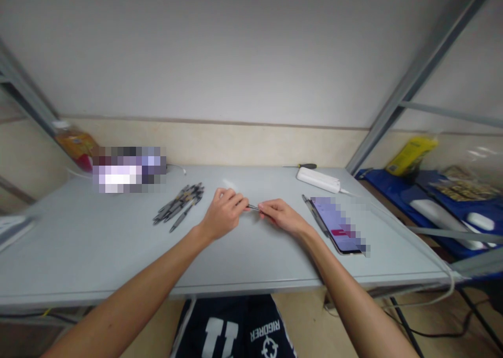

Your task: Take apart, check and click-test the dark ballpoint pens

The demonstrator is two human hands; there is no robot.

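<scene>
My left hand (227, 211) and my right hand (280, 214) meet over the middle of the desk, fingers closed in a pinch. Between them runs a slim dark pen (253, 207), each hand gripping one end; most of it is hidden by the fingers. Left of my left hand lies a heap of grey and black pens (178, 203), with one pen (184, 215) slightly apart at its right edge. Another grey pen (316, 216) rests along the left side of a phone (338, 227), to the right of my right hand.
At the back right of the grey desk (251, 266) are a white power strip (318, 180) with its cable and a screwdriver (308, 166). A bottle (76, 143) stands back left beside a blurred-out object. A blue shelf (416, 187) holds a yellow packet (412, 155).
</scene>
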